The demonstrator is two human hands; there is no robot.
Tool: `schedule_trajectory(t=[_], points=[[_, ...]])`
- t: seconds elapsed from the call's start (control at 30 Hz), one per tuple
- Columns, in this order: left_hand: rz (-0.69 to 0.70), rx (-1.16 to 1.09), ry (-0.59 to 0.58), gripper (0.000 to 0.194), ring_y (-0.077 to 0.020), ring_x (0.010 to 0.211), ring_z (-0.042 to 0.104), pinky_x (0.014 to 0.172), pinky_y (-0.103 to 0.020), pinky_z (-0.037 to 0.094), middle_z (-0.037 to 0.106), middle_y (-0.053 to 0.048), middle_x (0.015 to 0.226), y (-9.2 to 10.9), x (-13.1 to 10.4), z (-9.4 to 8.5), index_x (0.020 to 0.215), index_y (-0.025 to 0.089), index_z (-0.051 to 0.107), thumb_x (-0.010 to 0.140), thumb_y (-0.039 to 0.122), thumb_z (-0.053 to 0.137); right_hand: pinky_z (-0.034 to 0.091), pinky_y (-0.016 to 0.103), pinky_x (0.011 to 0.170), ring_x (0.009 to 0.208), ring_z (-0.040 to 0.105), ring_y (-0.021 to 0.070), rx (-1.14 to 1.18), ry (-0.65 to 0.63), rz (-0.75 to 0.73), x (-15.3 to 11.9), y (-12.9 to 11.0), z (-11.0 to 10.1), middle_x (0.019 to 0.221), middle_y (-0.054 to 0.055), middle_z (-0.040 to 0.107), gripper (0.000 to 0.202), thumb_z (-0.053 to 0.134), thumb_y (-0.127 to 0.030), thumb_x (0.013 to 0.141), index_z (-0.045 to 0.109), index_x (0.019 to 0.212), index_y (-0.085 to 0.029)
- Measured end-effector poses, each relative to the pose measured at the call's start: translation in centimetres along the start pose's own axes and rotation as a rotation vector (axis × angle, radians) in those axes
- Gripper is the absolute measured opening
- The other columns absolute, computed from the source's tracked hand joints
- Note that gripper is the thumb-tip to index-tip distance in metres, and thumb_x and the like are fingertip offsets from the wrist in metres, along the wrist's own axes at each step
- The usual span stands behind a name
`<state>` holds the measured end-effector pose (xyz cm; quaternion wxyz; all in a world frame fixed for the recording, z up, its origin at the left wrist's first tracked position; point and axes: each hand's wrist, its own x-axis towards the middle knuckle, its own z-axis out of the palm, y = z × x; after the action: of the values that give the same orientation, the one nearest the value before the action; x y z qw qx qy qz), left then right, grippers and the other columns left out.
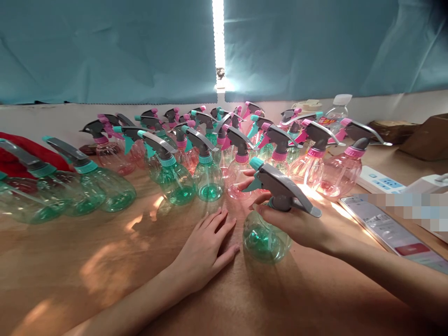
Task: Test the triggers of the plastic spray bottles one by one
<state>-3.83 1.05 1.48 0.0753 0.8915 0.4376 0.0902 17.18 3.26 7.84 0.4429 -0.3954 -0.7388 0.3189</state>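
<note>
My right hand (287, 221) grips the neck of a green spray bottle (268, 238), just under its grey head with a teal nozzle and trigger. The bottle is near upright, with its nozzle pointing up and left. Some fingers of that hand are hidden behind the neck and trigger. To the left, my left hand (206, 249) lies flat on the wooden table (147, 280), fingers stretched out and holding nothing. Beyond the hands stand a green spray bottle (209, 179) with a teal collar and a pink spray bottle (241, 175).
More green spray bottles (112, 186) stand at the left, beside red cloth (21, 144). Several pink ones (341, 170) crowd the back right. At the right are a phone (385, 228), a power strip (381, 179) and a brown box (425, 137). A blue curtain (105, 51) hangs behind.
</note>
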Motion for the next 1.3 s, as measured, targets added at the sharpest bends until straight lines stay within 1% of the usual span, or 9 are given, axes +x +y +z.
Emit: schedule_trajectory(t=[0.17,0.27,0.47,0.6,0.67,0.77,0.87,0.97,1.3], points=[[0.017,-0.01,0.014,0.046,-0.0328,0.138,0.034,0.109,-0.054,0.033,0.038,-0.017,0.151,-0.1,0.1,0.0,0.137,0.016,0.051,0.097,0.039,0.051,0.052,0.029,0.06,0.072,0.064,0.0162,0.029,0.027,-0.054,-0.1,0.1,-0.4,0.089,0.001,0.069,0.03,0.056,-0.018,0.077,0.061,0.105,-0.026],[0.023,-0.019,0.036,0.045,-0.0327,0.137,0.036,0.109,-0.053,0.033,0.039,-0.016,0.15,-0.3,0.0,0.2,0.137,0.017,0.052,0.097,0.039,0.051,0.051,0.03,0.061,0.074,0.064,0.0187,-0.101,-0.006,-0.008,-0.2,0.2,-1.0,0.084,0.0,0.068,0.026,0.06,-0.016,0.076,0.063,0.098,-0.029],[0.033,-0.025,0.054,0.043,-0.0329,0.136,0.036,0.109,-0.053,0.033,0.04,-0.016,0.149,-0.5,0.0,0.5,0.135,0.019,0.054,0.097,0.039,0.052,0.036,0.026,0.044,0.048,0.05,0.0122,-0.23,-0.03,0.042,-0.7,-0.1,-1.9,0.061,-0.005,0.058,0.018,0.064,-0.02,0.076,0.062,0.091,-0.031],[0.035,-0.028,0.056,0.042,-0.033,0.136,0.037,0.108,-0.054,0.034,0.041,-0.015,0.149,-0.5,0.0,0.4,0.135,0.021,0.053,0.097,0.038,0.051,0.03,0.024,0.039,0.039,0.04,0.0087,-0.274,-0.071,0.083,-0.9,-0.7,-2.2,0.055,-0.008,0.055,0.024,0.062,-0.019,0.076,0.063,0.096,-0.033],[0.038,-0.021,0.063,0.042,-0.0332,0.136,0.036,0.109,-0.055,0.033,0.042,-0.015,0.148,-0.5,0.0,0.4,0.136,0.021,0.052,0.097,0.038,0.051,0.035,0.024,0.042,0.043,0.047,0.0099,-0.257,-0.056,0.082,-0.9,-0.7,-1.9,0.061,-0.006,0.061,0.03,0.06,-0.019,0.076,0.063,0.102,-0.033],[0.042,-0.013,0.06,0.042,-0.0342,0.136,0.037,0.108,-0.056,0.034,0.043,-0.016,0.147,-0.5,0.0,0.3,0.135,0.019,0.053,0.097,0.038,0.051,0.046,0.026,0.05,0.057,0.059,0.0119,-0.146,0.005,0.043,-0.6,-0.5,-1.0,0.087,-0.002,0.071,0.037,0.056,-0.018,0.076,0.063,0.11,-0.031],[0.043,-0.008,0.056,0.042,-0.0347,0.135,0.038,0.108,-0.057,0.034,0.044,-0.017,0.146,-0.4,0.1,0.2,0.134,0.018,0.054,0.097,0.036,0.051,0.054,0.027,0.064,0.083,0.068,0.0164,0.044,0.043,-0.02,-0.3,-0.5,-0.2,0.109,0.002,0.07,0.046,0.051,-0.016,0.075,0.058,0.119,-0.026],[0.044,-0.007,0.065,0.042,-0.0346,0.135,0.038,0.108,-0.056,0.034,0.044,-0.017,0.146,-0.4,0.1,0.3,0.134,0.017,0.053,0.096,0.036,0.052,0.056,0.029,0.077,0.102,0.067,0.0187,0.105,0.009,0.0,-0.2,-0.7,0.0,0.12,0.006,0.067,0.052,0.049,-0.013,0.074,0.053,0.125,-0.022],[0.047,-0.029,0.086,0.042,-0.0338,0.135,0.038,0.108,-0.055,0.035,0.044,-0.015,0.147,-0.5,-0.2,0.5,0.135,0.02,0.052,0.096,0.038,0.051,0.057,0.034,0.08,0.097,0.067,0.0193,0.163,0.024,-0.014,-0.3,0.1,0.2,0.124,0.005,0.065,0.045,0.053,-0.013,0.076,0.055,0.12,-0.025]])
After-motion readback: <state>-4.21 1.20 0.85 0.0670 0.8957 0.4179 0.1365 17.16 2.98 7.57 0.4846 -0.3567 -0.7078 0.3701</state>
